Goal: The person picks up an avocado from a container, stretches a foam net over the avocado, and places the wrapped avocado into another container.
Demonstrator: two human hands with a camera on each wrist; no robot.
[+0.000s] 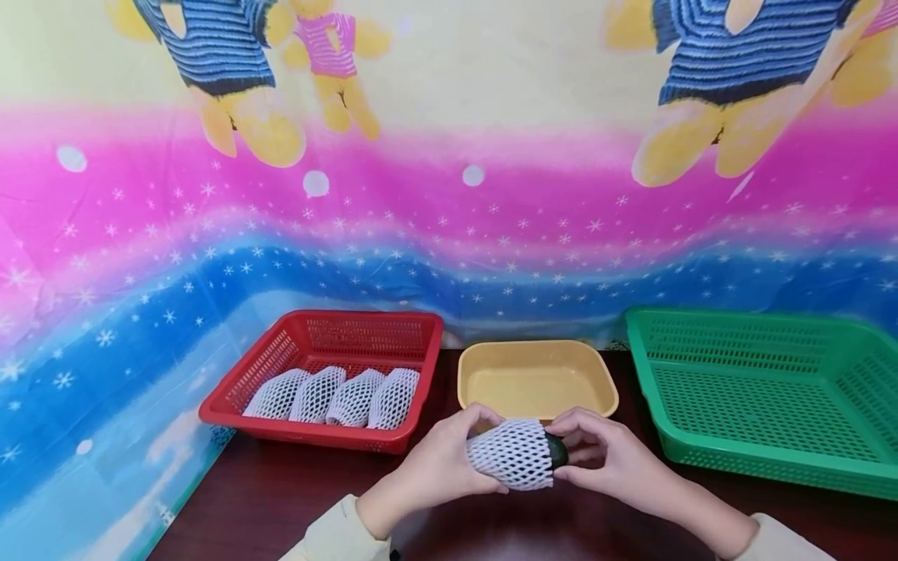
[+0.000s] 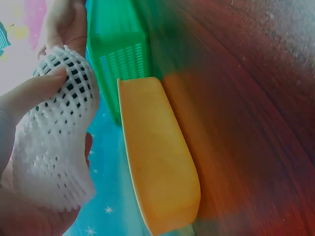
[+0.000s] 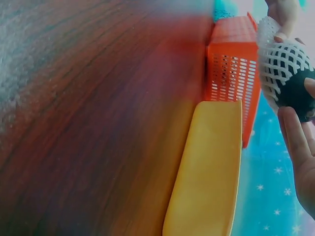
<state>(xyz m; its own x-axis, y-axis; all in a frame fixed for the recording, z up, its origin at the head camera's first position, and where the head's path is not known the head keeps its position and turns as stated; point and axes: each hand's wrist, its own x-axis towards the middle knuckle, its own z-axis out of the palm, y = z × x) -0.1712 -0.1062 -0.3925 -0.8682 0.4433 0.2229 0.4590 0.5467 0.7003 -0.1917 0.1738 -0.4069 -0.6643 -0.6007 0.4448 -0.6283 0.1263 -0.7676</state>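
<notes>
A dark green avocado (image 1: pixel 557 451) lies inside a white foam net sleeve (image 1: pixel 515 454), its rounded end bare on the right side. My left hand (image 1: pixel 443 460) grips the sleeve from the left, thumb on one side and fingers on the other. At the bare end, my right hand (image 1: pixel 609 461) pinches the avocado between thumb and fingertips. The right wrist view shows the net (image 3: pixel 284 64) covering part of the dark avocado (image 3: pixel 297 91). In the left wrist view the sleeve (image 2: pixel 59 132) has a loose, slack end near the palm.
A red basket (image 1: pixel 351 439) at the left holds several white net-sleeved items (image 1: pixel 319 399). Behind my hands stands a shallow yellow tub (image 1: pixel 536 382). A green basket (image 1: pixel 765 448) is at the right. All stand on a dark wooden table (image 1: pixel 281 487) before a printed cloth backdrop.
</notes>
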